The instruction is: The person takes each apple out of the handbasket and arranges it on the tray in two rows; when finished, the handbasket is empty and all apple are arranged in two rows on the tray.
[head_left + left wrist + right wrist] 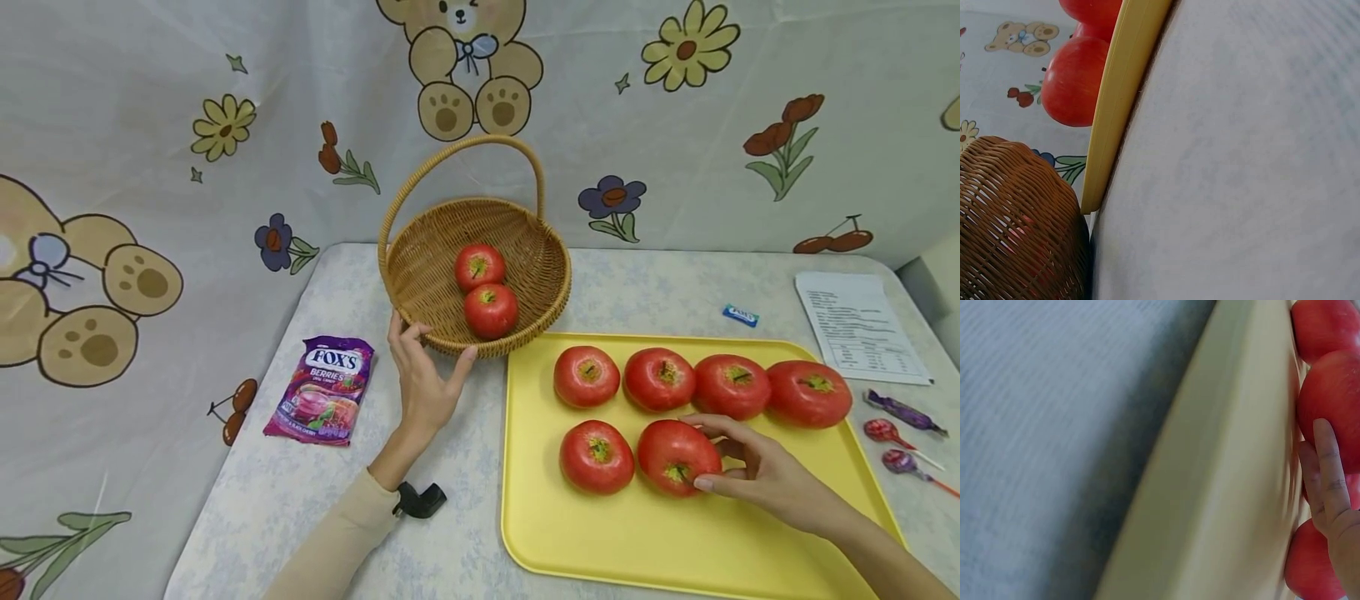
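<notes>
In the head view, my left hand (427,387) rests at the near-left rim of a round wicker basket (551,279), its fingers and thumb spread along the edge. Two red apples (491,312) lie inside this tilted, tall-handled basket. My right hand (765,479) holds a red apple (675,450) at the front of the yellow tray (600,542), thumb on the near side and fingers round the back. Another apple (597,457) sits just left of it, and several more line the tray's back. Two extended fingers (1333,481) lie against an apple in the right wrist view.
A purple FOX'S candy bag (322,390) lies left of the basket. Behind the tray is a small blue wrapped candy (740,315). Along the right side are a printed sheet (862,327), a purple-wrapped candy (906,412) and two lollipops (900,461). A patterned cloth hangs behind the table.
</notes>
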Motion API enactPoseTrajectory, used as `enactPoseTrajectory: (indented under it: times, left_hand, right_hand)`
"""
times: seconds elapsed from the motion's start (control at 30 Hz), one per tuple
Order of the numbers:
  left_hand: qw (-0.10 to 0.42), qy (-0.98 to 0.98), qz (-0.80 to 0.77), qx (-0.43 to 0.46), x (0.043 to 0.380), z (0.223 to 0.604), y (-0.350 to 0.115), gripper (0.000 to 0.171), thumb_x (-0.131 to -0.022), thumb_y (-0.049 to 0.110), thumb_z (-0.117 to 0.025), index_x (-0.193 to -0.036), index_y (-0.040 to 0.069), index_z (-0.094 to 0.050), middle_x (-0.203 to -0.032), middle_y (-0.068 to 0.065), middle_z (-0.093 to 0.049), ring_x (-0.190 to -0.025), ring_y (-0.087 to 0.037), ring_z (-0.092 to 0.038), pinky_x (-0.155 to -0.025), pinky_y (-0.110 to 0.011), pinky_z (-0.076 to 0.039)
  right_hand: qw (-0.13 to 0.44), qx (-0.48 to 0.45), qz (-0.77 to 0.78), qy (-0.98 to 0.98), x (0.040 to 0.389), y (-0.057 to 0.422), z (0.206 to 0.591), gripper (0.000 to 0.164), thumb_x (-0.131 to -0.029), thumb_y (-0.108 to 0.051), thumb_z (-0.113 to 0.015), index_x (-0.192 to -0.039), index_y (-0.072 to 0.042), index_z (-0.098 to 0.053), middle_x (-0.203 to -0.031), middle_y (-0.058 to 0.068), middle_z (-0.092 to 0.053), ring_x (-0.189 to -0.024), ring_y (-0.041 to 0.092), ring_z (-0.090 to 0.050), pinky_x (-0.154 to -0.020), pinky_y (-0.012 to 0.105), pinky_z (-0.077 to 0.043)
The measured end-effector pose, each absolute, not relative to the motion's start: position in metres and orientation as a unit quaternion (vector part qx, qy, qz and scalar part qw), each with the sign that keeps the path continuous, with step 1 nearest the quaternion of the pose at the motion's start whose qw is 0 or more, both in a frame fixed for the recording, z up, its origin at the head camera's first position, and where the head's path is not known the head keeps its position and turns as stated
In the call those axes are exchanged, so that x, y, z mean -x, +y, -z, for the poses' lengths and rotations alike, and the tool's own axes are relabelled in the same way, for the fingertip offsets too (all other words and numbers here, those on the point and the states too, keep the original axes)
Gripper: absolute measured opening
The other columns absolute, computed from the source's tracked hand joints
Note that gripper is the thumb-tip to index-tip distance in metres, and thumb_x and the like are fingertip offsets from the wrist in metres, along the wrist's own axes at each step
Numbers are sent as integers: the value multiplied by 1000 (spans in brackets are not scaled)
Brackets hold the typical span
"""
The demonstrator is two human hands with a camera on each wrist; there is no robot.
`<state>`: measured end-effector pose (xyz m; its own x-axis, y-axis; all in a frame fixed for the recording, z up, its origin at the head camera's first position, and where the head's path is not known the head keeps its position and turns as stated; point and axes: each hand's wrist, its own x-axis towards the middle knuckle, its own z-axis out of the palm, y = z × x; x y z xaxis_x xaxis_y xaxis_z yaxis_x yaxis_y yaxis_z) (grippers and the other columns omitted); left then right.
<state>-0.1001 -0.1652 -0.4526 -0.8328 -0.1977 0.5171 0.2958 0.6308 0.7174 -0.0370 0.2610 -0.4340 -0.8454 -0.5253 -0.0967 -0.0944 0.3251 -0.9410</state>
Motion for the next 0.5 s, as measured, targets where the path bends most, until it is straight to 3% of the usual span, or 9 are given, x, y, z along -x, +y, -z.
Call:
enactPoseTrajectory:
  times: [0.27,0.5]
  left_hand:
    - [290,-857,425,29,100,452,-165,66,-88,53,-64,-117,4,-32,-159,-21,-5,-150,-32,-3,-113,-63,-19]
    - [291,-856,426,28,100,453,-165,65,-88,53,-65,-117,4,-32,-158,-22,-6,-150,-33,-4,-113,-63,-20]
  right_hand:
    - [254,163,537,787,36,263,435,55,-96,-3,-58,-146,-9,-38,-128,-23,-55,-100,10,-63,-75,29,-57]
    - [244,173,501,812,33,266,436,51,-98,-7,-57,-146,-8,-41,-127,-27,-54,-99,6,-59,-75,22,-51]
